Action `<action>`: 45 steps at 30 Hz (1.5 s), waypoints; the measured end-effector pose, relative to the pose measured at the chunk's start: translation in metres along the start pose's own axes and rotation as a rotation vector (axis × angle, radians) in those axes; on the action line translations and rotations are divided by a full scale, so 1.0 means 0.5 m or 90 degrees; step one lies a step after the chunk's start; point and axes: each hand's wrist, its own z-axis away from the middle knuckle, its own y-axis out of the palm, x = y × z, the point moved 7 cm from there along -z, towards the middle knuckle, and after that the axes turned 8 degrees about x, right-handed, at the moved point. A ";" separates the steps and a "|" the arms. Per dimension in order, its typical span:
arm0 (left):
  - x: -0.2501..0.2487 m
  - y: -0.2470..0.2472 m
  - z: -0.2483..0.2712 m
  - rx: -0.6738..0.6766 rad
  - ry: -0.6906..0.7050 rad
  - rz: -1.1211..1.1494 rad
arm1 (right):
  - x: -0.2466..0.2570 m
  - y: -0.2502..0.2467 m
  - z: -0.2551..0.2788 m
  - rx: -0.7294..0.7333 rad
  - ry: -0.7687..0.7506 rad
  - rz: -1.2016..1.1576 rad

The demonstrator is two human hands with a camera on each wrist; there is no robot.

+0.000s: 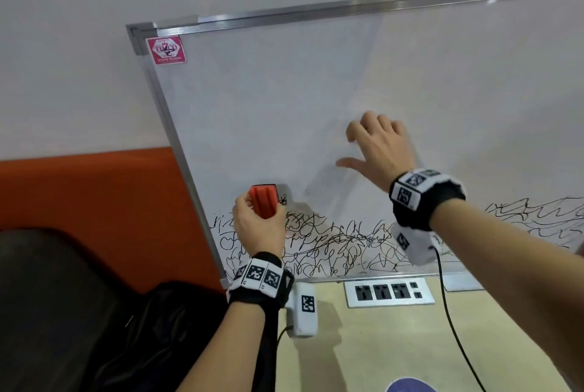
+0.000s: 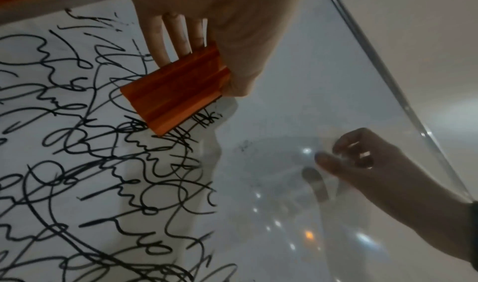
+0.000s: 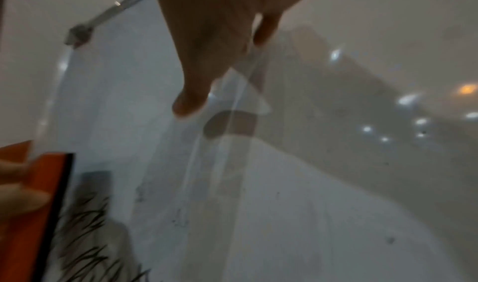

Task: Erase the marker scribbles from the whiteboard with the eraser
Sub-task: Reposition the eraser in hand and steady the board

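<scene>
Because the whiteboard (image 1: pixel 316 81) only leans against the wall, its bottom edge resting on the desk (image 1: pixel 363 344), the likeliest trouble is the board sliding or tipping under the push of a stroke; the right hand (image 1: pixel 379 145) guards against that, its fingers spread and straight, pressed flat on the clean middle of the board; should it lift, a hard sweep could shift the whole panel. The left hand (image 1: pixel 257 224) grips the orange eraser (image 1: pixel 263 200), thumb on one long side and fingers curled round the other, at the upper left edge of the black scribbles (image 1: pixel 331 246), which fill the bottom band of the board and run on to the right beyond the right wrist; a second risk is smearing ink into the wiped area above if the dark felt face is already loaded; a third is the braced right wrist blocking the marks that pass behind it. In the head view the eraser's long axis stands roughly upright along the board, tilted slightly left, its far end pointing up towards the clean surface; its felt face looks pressed to the board, though contact cannot be confirmed.
</scene>
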 end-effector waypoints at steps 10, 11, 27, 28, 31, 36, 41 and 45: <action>0.071 -0.083 -0.049 -0.156 -0.008 0.003 | -0.018 0.057 -0.029 0.105 0.049 0.055; 0.068 -0.081 -0.050 -0.159 0.005 0.004 | -0.017 0.059 -0.028 0.110 0.057 0.054; -0.027 0.043 -0.028 -0.080 0.153 -0.105 | -0.007 0.079 -0.023 0.148 0.119 -0.004; -0.016 0.035 -0.031 -0.095 0.133 -0.100 | -0.006 0.079 -0.022 0.149 0.119 -0.002; -0.012 0.029 -0.028 -0.104 0.118 -0.135 | -0.006 0.080 -0.023 0.146 0.122 0.001; -0.074 0.085 0.002 -0.006 0.273 -0.278 | -0.008 0.084 -0.024 0.137 0.117 -0.007; -0.042 0.076 -0.002 0.031 0.369 -0.426 | -0.009 0.084 -0.023 0.123 0.107 -0.017; 0.029 0.029 -0.024 0.039 0.321 -0.477 | -0.010 0.085 -0.024 0.109 0.102 -0.021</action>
